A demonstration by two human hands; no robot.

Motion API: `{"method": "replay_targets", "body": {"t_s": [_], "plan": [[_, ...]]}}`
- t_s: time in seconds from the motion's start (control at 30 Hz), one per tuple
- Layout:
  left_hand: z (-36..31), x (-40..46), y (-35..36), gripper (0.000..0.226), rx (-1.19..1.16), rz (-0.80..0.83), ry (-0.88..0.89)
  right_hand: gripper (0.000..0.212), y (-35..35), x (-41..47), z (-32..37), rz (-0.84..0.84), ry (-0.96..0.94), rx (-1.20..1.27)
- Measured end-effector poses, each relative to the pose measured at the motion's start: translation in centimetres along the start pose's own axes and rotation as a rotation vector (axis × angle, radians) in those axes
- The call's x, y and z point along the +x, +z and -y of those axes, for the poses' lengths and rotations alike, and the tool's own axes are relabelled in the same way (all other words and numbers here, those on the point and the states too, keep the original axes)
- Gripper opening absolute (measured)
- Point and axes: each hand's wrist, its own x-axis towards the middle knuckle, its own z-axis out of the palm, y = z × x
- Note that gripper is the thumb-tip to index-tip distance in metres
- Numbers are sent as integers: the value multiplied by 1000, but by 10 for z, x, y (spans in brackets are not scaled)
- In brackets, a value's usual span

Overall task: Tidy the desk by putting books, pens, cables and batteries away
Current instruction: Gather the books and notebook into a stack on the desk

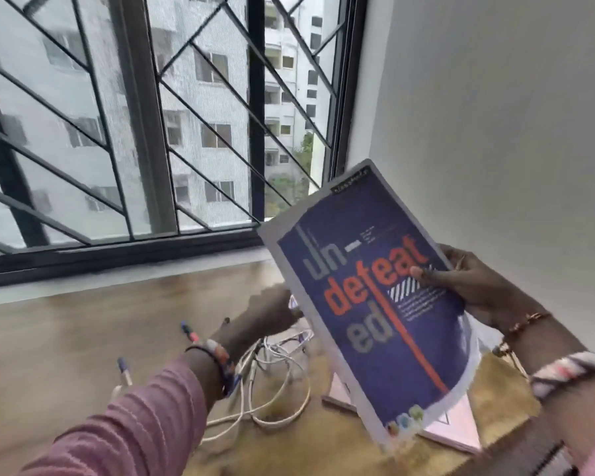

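Books come first, by the look of it: a blue notebook (pixel 375 304) with orange lettering is held tilted in the right half of the frame, above the table (pixel 66 338). The right hand (pixel 461 290) grips its right edge, thumb across the cover. The left hand (pixel 272 310) reaches in at the notebook's left edge, mostly hidden behind it, so I cannot tell whether it holds anything. A pink book (pixel 457 427) lies flat on the table at lower right, under the raised notebook. The next move likely calls for carrying the notebook to storage, or stacking it on the pink book. At lower centre a tangle of white cables (pixel 272 379) sprawls on the table, with pens (pixel 124 372) lying at its left; these await sorting. A barred window (pixel 152 115) fills the upper left.
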Motion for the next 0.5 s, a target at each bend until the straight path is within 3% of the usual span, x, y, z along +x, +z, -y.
{"method": "replay_targets", "body": {"t_s": [0.03,0.1,0.2,0.33,0.37,0.43,0.5], "plan": [[-35,-23,-5,68,83,99,52,73,-5,1,-4,-54,7,16],[-27,-40,27,80,280,284,133,81,-10,3,-12,-140,30,14],[-14,-52,57,79,315,195,128,72,-17,6,-28,-209,109,39],[22,-54,48,82,365,36,79,93,-9,12,-49,-249,209,22],[33,-56,45,78,404,41,50,85,-4,15,-54,-237,237,32],[51,-66,33,70,450,40,-59,45,9,22,-60,-208,301,89],[69,-72,24,80,387,62,-141,25,23,28,-67,-196,360,118]]}}
